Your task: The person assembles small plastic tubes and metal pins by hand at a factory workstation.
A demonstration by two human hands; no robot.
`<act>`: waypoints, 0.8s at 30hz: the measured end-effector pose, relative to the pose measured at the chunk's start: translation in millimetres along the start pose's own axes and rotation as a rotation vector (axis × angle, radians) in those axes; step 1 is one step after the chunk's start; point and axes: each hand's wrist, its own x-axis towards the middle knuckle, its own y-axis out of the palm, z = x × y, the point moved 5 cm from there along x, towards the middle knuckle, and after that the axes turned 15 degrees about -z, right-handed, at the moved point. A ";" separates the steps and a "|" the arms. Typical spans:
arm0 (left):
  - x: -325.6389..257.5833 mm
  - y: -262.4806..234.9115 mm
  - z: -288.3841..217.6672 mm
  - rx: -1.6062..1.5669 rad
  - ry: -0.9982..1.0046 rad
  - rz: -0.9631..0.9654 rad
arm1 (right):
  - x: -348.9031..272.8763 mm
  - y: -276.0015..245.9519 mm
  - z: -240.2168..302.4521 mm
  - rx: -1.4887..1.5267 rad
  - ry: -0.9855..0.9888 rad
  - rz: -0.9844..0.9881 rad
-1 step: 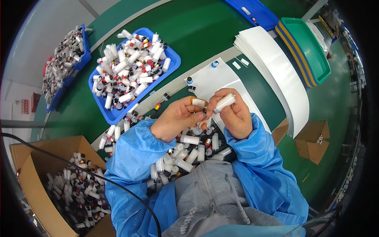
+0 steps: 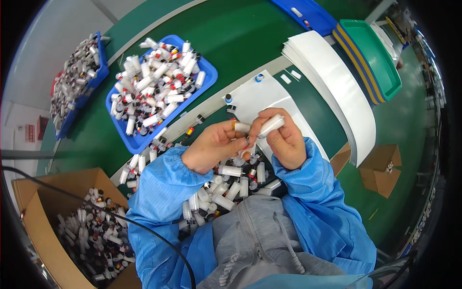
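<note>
Holding a white plastic cylinder [image 2: 272,125] in the right hand [image 2: 288,145], slightly right of frame centre, with thumb and fingers closed around its side. Keeping the left hand [image 2: 211,147] just beside it, with thumb and fingertips drawn narrow near the cylinder's lower left end; cannot tell whether gripping a small part there, because of the overlapping fingers. Also showing, at the left fingers, a whitish sleeve [image 2: 241,127] with a yellowish edge; cannot tell whether worn or held.

Probably partway through this one piece, judging by the close two-handed hold, and seemingly far from done overall. Lying loose below the hands, at lower centre: a heap of cylinders and caps [image 2: 224,201]. Cannot tell finished pieces from unfinished ones there, nor in the piled blue tray [image 2: 208,84] at upper left, nor in the cardboard box [image 2: 41,226] at lower left. Holding far fewer pieces, at the upper right edge: another blue tray [image 2: 318,17], with just a couple visible.
</note>
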 end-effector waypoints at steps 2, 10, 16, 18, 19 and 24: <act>-1.6 -3.3 9.0 0.183 -0.153 0.027 | -1.1 2.0 4.4 -0.168 0.003 0.001; -8.3 3.1 8.4 0.179 -0.214 0.063 | 11.3 -74.0 31.4 -1.013 -0.203 -0.039; -4.7 0.8 10.1 0.210 -0.146 0.019 | 2.3 -99.0 11.7 -1.492 -0.576 0.212; -5.2 -0.1 10.6 0.218 -0.137 0.006 | -2.1 -103.3 7.9 -1.498 -0.614 0.215; -5.1 -0.7 10.5 0.227 -0.128 -0.008 | -4.8 -104.6 7.7 -1.504 -0.653 0.218; -4.0 -0.9 9.0 0.243 -0.106 -0.014 | -9.5 -104.0 8.2 -1.525 -0.651 0.216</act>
